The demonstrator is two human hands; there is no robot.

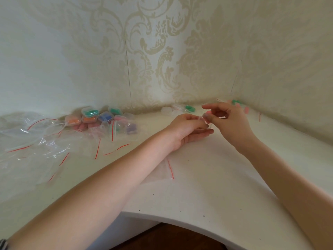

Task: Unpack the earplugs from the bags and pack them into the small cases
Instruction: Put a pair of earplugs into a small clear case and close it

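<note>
Bare forearms; striped sleeve edge (3, 244) bottom-left.

Over a white corner tabletop (207, 186), the left hand (187, 130) and right hand (228, 121) meet, pinching a small clear plastic case (207, 123) between them. Far left lie filled clear cases of coloured earplugs (93, 116) beside empty red-striped zip bags (36, 141).

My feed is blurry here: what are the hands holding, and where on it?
Both the left hand and the right hand hold one small clear case between their fingertips, at opposite sides. Blur hides the exact grip.
</note>
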